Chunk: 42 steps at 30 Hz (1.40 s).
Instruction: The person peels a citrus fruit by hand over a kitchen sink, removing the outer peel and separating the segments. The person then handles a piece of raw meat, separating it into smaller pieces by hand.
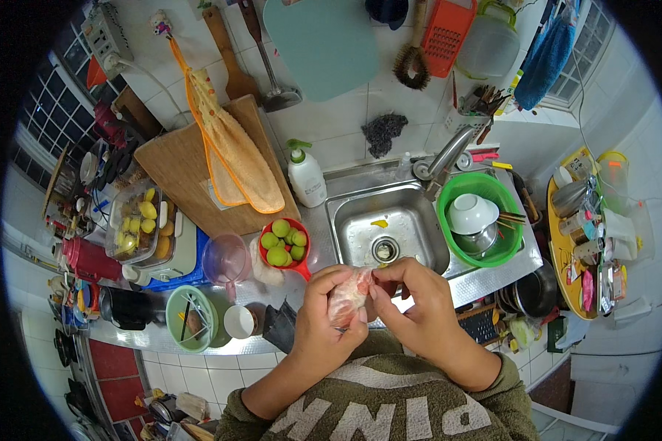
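Above the front edge of the sink, my left hand [326, 315] holds a pink-and-white piece of what looks like peeled citrus fruit [350, 300], with the thumb along its near side. My right hand [422, 297] pinches the right end of the same piece between thumb and fingers. Its fingertips partly cover that end. Beyond my hands lies a stainless steel sink [358, 242], with a yellow scrap [379, 224] on its floor and pale bits in the drain [385, 251]. A red ladle-shaped strainer [302, 269] holding several green fruits [278, 255] sits left of the sink.
A green basket [444, 242] with bowls and chopsticks stands right of the sink, beneath the faucet [453, 151]. At left are a pump bottle [307, 179], a wooden cutting board [171, 160], a clear purple cup [226, 259], a white mug [239, 322] and a light-green bin [208, 336].
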Motion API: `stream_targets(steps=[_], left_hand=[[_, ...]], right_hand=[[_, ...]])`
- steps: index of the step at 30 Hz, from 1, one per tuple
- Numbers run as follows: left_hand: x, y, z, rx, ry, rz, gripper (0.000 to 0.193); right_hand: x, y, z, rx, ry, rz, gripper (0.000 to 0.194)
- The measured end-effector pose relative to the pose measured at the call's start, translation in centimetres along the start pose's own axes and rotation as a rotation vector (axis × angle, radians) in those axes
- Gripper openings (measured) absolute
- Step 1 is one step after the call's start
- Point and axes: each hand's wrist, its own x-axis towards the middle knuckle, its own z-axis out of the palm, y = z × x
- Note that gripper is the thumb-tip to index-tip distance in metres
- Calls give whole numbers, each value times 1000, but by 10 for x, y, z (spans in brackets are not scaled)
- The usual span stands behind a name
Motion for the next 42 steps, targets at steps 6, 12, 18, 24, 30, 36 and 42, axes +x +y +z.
stream_targets(steps=[6, 12, 18, 24, 30, 36, 42], left_hand=[[4, 4, -4, 140, -49, 92, 62], [3, 9, -4, 231, -90, 100, 62], [1, 9, -3, 211, -109, 77, 62], [-10, 8, -2, -223, -112, -228, 55], [-10, 17, -3, -398, -103, -340, 53], [-14, 13, -2, -290, -62, -286, 53], [-13, 9, -2, -222, -66, -277, 53]], right_hand=[[2, 1, 1, -1, -65, 30, 25], [0, 3, 1, -109, -85, -41, 29], [-3, 5, -5, -31, -110, 16, 26], [-11, 19, -5, 527, -114, 245, 12], [-12, 16, -4, 675, -97, 337, 10], [-9, 7, -3, 366, -66, 184, 10], [-6, 16, -2, 206, -66, 106, 11]])
